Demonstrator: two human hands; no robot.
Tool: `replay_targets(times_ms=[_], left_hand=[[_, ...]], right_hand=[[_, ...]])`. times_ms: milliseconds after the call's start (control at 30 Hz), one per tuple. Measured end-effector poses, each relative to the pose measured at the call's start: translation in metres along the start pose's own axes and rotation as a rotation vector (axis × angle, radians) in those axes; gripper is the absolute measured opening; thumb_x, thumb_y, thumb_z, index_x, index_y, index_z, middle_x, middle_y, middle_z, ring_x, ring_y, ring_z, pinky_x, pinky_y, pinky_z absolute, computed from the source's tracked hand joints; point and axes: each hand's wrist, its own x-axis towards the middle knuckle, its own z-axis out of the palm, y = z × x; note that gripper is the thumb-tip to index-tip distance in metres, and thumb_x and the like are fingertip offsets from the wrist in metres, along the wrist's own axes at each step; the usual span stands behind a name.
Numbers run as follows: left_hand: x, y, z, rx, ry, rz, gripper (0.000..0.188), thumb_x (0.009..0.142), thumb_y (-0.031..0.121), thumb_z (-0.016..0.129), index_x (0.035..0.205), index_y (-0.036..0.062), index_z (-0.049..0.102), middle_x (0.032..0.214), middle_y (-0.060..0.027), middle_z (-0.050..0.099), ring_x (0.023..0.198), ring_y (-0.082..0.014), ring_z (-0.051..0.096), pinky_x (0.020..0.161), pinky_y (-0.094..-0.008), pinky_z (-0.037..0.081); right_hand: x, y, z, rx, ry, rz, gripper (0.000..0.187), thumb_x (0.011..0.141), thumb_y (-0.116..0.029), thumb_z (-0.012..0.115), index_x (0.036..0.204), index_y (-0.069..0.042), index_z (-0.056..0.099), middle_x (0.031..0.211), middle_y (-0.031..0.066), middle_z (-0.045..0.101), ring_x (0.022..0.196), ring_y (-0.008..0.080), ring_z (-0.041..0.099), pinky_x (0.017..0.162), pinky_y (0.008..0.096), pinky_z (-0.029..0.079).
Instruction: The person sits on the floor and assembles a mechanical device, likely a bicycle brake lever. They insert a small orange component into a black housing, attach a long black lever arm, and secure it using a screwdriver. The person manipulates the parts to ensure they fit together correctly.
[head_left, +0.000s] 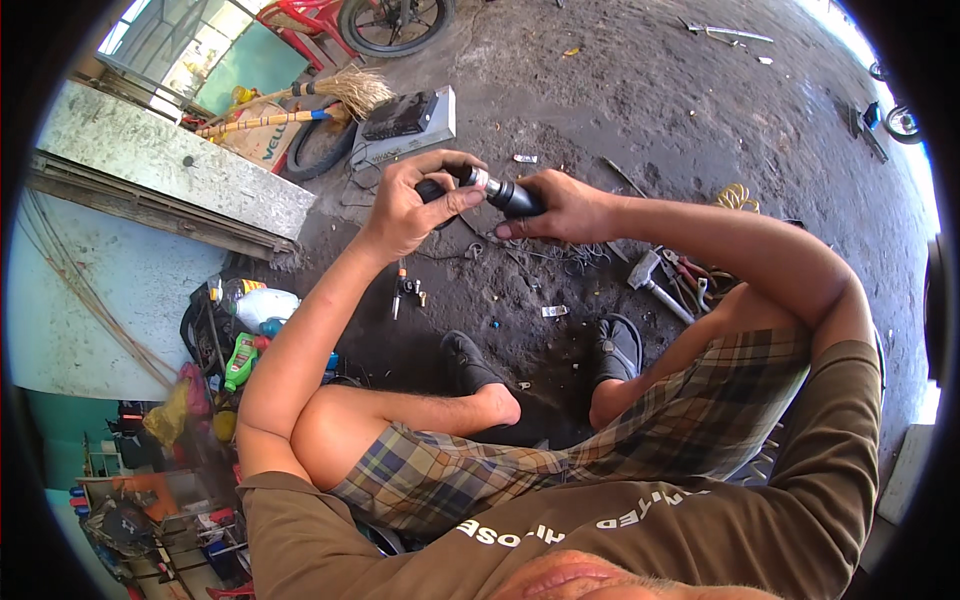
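You're wearing a brown short-sleeved T-shirt [400, 515], white lettering [486, 535] across the chest; plaid shorts [690, 415] in dark blue, tan and grey; dark open-heeled slip-ons [619, 348] on your feet.

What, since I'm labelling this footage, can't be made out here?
All in the head view:
Black-and-silver part, left end: covered by the left hand.
Its right end: covered by the right hand.
Spoked wheel, top: cut off by the upper edge.
Tiny blue piece: too small to identify.
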Motion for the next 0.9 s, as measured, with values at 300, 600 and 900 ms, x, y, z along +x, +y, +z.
replay_targets(times_ms=[300, 600, 900], left_hand=[[-0.002, 0.009, 0.0, 0.023, -0.008, 0.021, 0.033, 0.09, 0.017, 0.081, 0.118, 0.0011, 0.077, 0.108, -0.0044, 0.076, 0.092, -0.01, 0.067, 0.084, -0.0278, 0.055], [0.0, 0.008, -0.005, 0.033, 0.01, 0.044, 0.038, 0.089, 0.022, 0.074, 0.12, -0.0012, 0.076, 0.107, -0.0063, 0.075, 0.084, -0.0101, 0.067, 0.078, -0.027, 0.055], [-0.004, 0.002, -0.007, -0.051, 0.021, -0.006, 0.04, 0.091, 0.021, 0.073, 0.122, -0.0041, 0.073, 0.105, -0.0067, 0.075, 0.081, -0.0088, 0.066, 0.076, -0.0253, 0.054]], right_hand=[[-0.001, 0.004, 0.0, 0.337, -0.117, 0.0, 0.053, 0.092, -0.051, 0.083, 0.1, -0.001, 0.066, 0.071, 0.0007, 0.059, 0.052, 0.0113, 0.056, 0.046, 0.0294, 0.044], [-0.009, 0.003, -0.002, 0.714, -0.257, 0.033, 0.071, 0.09, -0.051, 0.086, 0.129, 0.001, 0.057, 0.081, 0.0039, 0.063, 0.058, 0.0105, 0.059, 0.048, 0.0271, 0.048], [-0.003, 0.012, 0.002, 0.773, -0.205, -0.001, 0.06, 0.096, -0.053, 0.08, 0.125, 0.0, 0.069, 0.092, 0.0005, 0.066, 0.074, 0.0112, 0.062, 0.061, 0.0281, 0.051]])
